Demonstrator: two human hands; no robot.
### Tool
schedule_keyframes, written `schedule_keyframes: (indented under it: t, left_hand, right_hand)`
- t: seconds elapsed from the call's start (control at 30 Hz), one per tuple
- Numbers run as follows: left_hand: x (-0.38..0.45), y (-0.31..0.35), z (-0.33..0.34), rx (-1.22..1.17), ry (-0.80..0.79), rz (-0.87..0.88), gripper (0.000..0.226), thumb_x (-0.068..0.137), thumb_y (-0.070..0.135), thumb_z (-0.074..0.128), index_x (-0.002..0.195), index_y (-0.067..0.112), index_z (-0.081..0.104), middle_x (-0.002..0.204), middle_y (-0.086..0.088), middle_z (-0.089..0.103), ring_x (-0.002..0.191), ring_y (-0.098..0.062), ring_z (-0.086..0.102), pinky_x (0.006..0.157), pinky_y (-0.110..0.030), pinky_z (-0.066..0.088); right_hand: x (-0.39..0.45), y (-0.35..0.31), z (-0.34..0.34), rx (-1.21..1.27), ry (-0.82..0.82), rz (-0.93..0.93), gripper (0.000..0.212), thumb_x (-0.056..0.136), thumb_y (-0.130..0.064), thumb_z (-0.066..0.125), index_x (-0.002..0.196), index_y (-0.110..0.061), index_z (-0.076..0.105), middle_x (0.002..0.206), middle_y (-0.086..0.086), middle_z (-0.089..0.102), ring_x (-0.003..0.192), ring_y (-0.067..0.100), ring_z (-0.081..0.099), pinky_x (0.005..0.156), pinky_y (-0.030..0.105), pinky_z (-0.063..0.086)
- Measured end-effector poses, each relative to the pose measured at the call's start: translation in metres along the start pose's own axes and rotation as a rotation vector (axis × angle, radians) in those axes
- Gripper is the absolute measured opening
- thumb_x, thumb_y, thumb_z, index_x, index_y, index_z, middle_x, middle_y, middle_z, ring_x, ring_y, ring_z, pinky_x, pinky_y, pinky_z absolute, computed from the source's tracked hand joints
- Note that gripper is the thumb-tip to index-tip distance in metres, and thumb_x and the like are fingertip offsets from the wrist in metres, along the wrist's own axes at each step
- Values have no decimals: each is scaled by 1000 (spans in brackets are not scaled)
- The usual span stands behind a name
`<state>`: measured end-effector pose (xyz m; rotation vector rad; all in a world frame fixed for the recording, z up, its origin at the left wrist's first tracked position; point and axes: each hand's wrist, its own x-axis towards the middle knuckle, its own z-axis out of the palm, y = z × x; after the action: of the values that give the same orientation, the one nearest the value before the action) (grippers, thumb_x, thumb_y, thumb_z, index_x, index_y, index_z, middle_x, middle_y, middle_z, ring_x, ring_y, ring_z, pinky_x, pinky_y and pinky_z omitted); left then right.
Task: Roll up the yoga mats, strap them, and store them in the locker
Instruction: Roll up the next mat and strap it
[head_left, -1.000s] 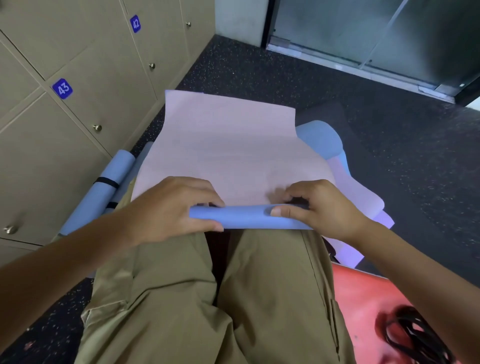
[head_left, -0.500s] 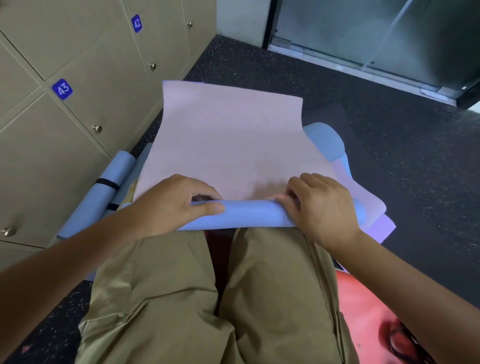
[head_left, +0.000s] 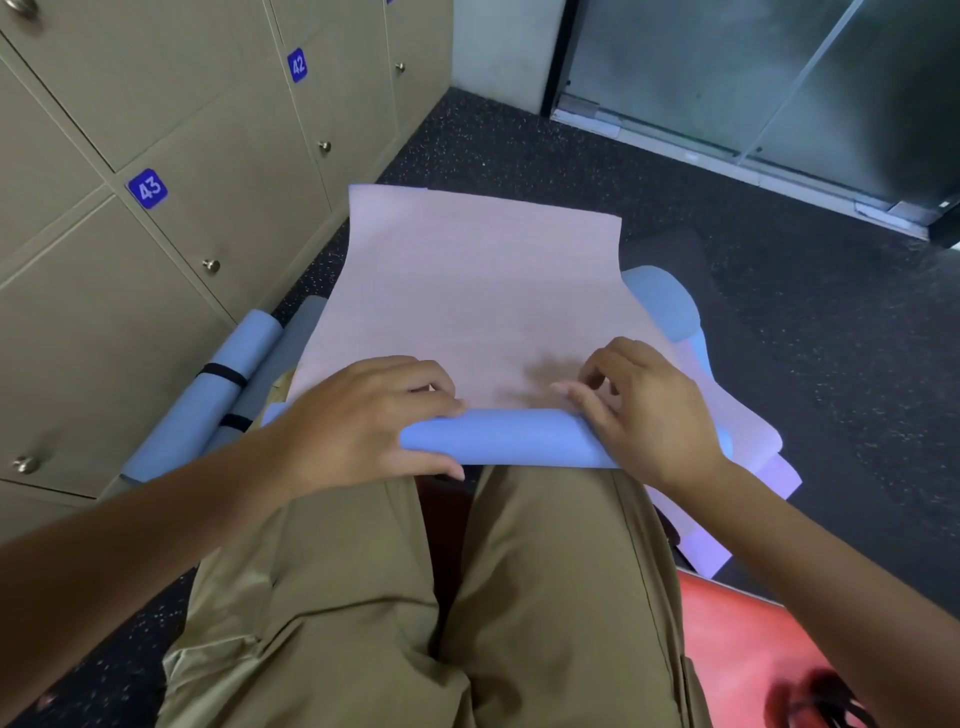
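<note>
A yoga mat, pale pink on top and blue underneath, lies stretched out on the floor ahead of my knees; its flat part (head_left: 478, 291) reaches away from me. Its near end is wound into a blue roll (head_left: 504, 441) lying crosswise. My left hand (head_left: 363, 421) grips the roll's left part, fingers curled over the top and thumb along the near side. My right hand (head_left: 644, 410) holds the right part, fingertips curled onto the pink surface at the roll's far edge. A rolled blue mat (head_left: 208, 395) with black straps lies at the left by the lockers.
Beige lockers (head_left: 171, 249) numbered 42 and 43 line the left wall, doors closed. More mats, blue and lilac (head_left: 727, 519), lie under the pink one at the right. A red mat (head_left: 753, 649) with black straps on it sits at the lower right. Dark speckled floor, glass door beyond.
The blue roll has grown thicker and moved away from me over the pink surface. My right hand's fingers have lifted and reset further along the roll.
</note>
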<state>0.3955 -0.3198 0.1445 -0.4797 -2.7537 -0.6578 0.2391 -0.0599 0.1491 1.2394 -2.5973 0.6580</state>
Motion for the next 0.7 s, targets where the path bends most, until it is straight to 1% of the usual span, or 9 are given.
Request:
schedule_keyframes:
  t: [0.07, 0.13, 0.23, 0.3, 0.37, 0.47, 0.53, 0.6, 0.7]
  left_hand:
    - [3, -4, -2, -63, -34, -48, 46, 82, 58, 75, 104, 18, 75, 100, 9, 65, 77, -17, 61, 67, -38, 53]
    - [6, -6, -4, -131, -78, -128, 46, 80, 61, 76, 105, 23, 76, 100, 16, 65, 80, -11, 63, 72, -38, 54]
    - [12, -10, -7, -256, -123, -286, 46, 70, 67, 76, 101, 33, 77, 99, 20, 67, 86, -9, 66, 77, -32, 54]
    - [17, -13, -9, -314, -151, -339, 45, 66, 67, 76, 97, 35, 78, 97, 21, 69, 85, -10, 66, 75, -31, 54]
    - [22, -15, -12, -327, -181, -352, 42, 67, 66, 75, 96, 35, 79, 95, 20, 69, 84, -11, 67, 74, -34, 55]
    - [20, -13, -9, -90, -147, -201, 46, 80, 63, 64, 102, 26, 79, 97, 16, 66, 73, -12, 64, 66, -39, 54]
    - [14, -5, -4, 85, -109, -132, 50, 90, 59, 53, 108, 19, 76, 100, 9, 63, 69, -20, 62, 60, -39, 54]
    - [6, 6, 3, 203, -56, -140, 52, 96, 53, 44, 113, 13, 73, 102, 2, 63, 75, -23, 62, 60, -40, 54]
    - [-2, 18, 16, 322, -1, -179, 56, 99, 51, 42, 113, 5, 70, 99, -7, 63, 86, -28, 59, 68, -41, 53]
  right_hand:
    - [-6, -1, -2, 62, 48, -179, 40, 100, -49, 52, 86, -14, 66, 84, -3, 60, 76, 18, 54, 61, 28, 39]
    - [-10, 0, -2, 41, 34, -359, 44, 99, -50, 57, 92, -9, 70, 87, 2, 63, 76, 25, 57, 65, 32, 44]
    - [-8, 4, -2, -14, 14, -456, 53, 89, -59, 70, 94, -6, 72, 88, 5, 65, 74, 26, 57, 67, 33, 46]
    - [-4, 5, -3, -3, -21, -453, 54, 87, -62, 71, 94, -8, 72, 87, 3, 66, 73, 25, 58, 65, 32, 46]
    - [3, 5, -5, 11, -73, -438, 51, 90, -63, 65, 91, -12, 70, 84, 0, 65, 72, 23, 59, 62, 34, 47]
    - [14, 5, -9, 79, -188, -345, 50, 89, -67, 59, 87, -18, 67, 80, -7, 63, 70, 17, 58, 58, 37, 49]
    - [21, 7, -11, 146, -266, -269, 49, 86, -71, 60, 85, -23, 65, 77, -12, 59, 69, 11, 55, 60, 37, 49]
    - [27, 8, -12, 218, -332, -201, 47, 82, -73, 63, 83, -26, 65, 76, -14, 60, 70, 10, 56, 62, 33, 48]
    - [35, 5, -15, 390, -448, -51, 42, 73, -68, 75, 79, -27, 70, 75, -11, 65, 70, 14, 59, 63, 28, 48]
